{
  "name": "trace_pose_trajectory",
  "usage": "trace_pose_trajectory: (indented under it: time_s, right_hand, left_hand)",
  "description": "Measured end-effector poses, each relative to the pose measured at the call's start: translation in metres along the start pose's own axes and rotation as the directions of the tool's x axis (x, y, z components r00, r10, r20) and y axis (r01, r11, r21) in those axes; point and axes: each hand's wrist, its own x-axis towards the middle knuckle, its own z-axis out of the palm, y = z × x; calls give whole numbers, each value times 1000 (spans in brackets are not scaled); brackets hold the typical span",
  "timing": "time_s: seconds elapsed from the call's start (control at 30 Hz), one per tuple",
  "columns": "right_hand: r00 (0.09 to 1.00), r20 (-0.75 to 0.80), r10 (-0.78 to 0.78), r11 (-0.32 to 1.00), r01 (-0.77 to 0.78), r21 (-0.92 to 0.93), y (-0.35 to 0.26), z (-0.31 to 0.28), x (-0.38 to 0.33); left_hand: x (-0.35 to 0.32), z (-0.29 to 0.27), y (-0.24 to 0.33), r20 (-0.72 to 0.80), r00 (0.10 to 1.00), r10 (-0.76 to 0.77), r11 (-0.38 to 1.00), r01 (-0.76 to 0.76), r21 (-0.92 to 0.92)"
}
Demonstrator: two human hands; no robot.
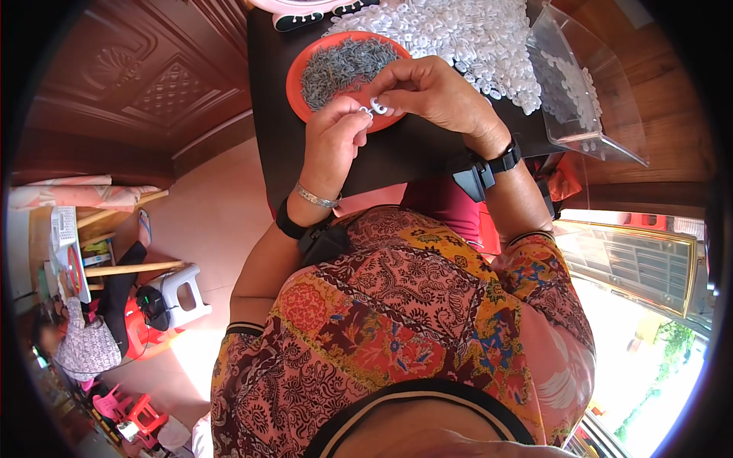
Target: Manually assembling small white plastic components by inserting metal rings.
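Note:
Above the front part of an orange-red bowl point(294, 74), my two hands meet at the fingertips. My right hand point(427, 91) pinches a small white C-shaped plastic clip point(378, 106) between thumb and finger. Closed in a pinch just beside it, my left hand point(333, 133) has a tiny pale piece at its fingertips, too small to make out. Many thin grey metal pieces point(343, 70), which look like nails, fill the bowl. A large heap of similar white clips point(458, 38) lies behind and right of the bowl.
The dark table point(282, 149) carries all this. At its right stands a clear plastic tray point(569, 114) with more white clips inside. A pink-and-black object point(298, 14) sits at the far edge. On the left are a grey stool point(185, 296) and another person point(88, 340).

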Motion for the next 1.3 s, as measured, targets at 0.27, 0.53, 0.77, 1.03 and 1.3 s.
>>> trace_pose_trajectory:
  time_s: [0.27, 0.53, 0.77, 1.03, 1.3]
  right_hand:
    - [998, 37, -47, 989, 52, -140, -1, 5, 2]
    - [983, -117, -140, 988, 130, -88, 3, 27, -3]
    - [895, -211, -392, 851, 266, -453, 6, 40, -4]
    - [903, -164, -396, 844, 288, -453, 6, 39, -4]
    - [894, -237, -380, 881, 273, -386, 6, 46, -7]
  left_hand:
    - [1, 1, -2, 12, 1000, 1, 999, -1, 41]
    - [0, 5, -8, -89, 994, -63, 967, 39, -251]
    - [3, 5, -12, -58, 998, 1, 967, -16, -254]
    - [2, 6, -7, -104, 994, 33, 961, -60, -270]
    - [-1, 8, -7, -167, 985, 53, 963, -94, -252]
